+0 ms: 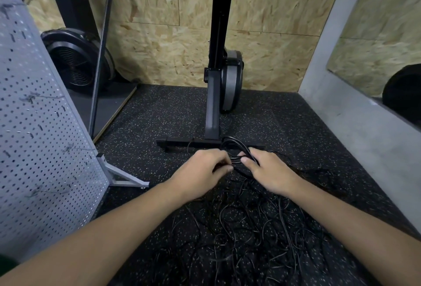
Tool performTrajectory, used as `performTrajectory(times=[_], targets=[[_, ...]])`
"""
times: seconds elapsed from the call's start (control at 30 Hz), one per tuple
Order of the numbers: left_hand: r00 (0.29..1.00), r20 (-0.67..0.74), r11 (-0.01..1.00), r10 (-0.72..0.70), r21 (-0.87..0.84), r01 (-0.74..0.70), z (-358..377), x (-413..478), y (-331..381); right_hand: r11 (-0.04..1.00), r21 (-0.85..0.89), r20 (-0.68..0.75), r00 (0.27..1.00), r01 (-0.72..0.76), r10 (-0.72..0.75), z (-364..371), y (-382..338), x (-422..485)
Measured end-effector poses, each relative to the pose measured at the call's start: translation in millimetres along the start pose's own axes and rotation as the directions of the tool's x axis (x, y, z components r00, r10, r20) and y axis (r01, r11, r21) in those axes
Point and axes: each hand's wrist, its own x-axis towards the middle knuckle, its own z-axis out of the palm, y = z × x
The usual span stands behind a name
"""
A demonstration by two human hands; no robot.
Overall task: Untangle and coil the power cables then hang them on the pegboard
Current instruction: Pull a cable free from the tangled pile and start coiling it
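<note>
– Black cable loop [234, 147] sits between your two hands, just in front of the machine's foot bar [180, 143]. Your left hand [202, 169] has its fingers curled in and pinches the gathered strands at the loop's lower end

– Agree. Your right hand [267, 168] grips the same bundle from the other side, thumb on the near face, fingers wrapped over the far one. The loop arcs up and away from you above both sets of knuckles. It has a few turns, I can't count them

– Other power cables [250, 228] lie as a loose tangle on the speckled rubber floor [148, 117], spread between and under your forearms and trailing out to your right. Strands from the loop drop straight into that pile. Can't tell where one cable ends and the next starts

– Pegboard [41, 126] is on your left: grey, perforated, standing on a metal foot [124, 177], with short dark pegs and a few small ties on its face. It's well apart from your hands. The tangle's left edge comes near the foot, and contact can't be judged

– Behind all that, a black exercise machine [215, 80] with a grey flywheel stands against the chipboard wall [155, 53]. A black fan [77, 64] sits past the pegboard, and a grey concrete ledge [341, 112] runs along your right
</note>
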Motion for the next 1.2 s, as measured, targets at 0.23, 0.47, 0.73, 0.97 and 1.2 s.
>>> performTrajectory(times=[0.23, 0.47, 0.73, 0.97, 1.2], targets=[[0.969, -0.244, 0.998, 0.022, -0.055, -0.036, -10, -3, -4, 1.000, -0.018, 0.228, 0.974, -0.013, 0.017, 6, -16, -8], [0.956, -0.293, 0.999, -0.033, -0.045, 0.021, -7, -4, -4, 0.995, -0.055, 0.188, 0.979, 0.087, -0.075, 14, -16, -9], [0.942, -0.098, 0.926, -0.321, -0.243, 0.290, -19, -5, -20, 0.997, -0.077, 0.086, 0.996, -0.005, 0.012, 4, -9, -10], [0.959, 0.070, 0.955, -0.273, -0.103, 0.279, -7, -14, -35, 0.997, 0.078, 0.038, 0.999, -0.014, 0.011, 1, 0, -8], [0.910, 0.066, 0.711, -0.410, -0.601, 0.364, -12, -4, -13, 0.968, 0.249, -0.016, 1.000, 0.025, -0.022, 5, 9, -6]])
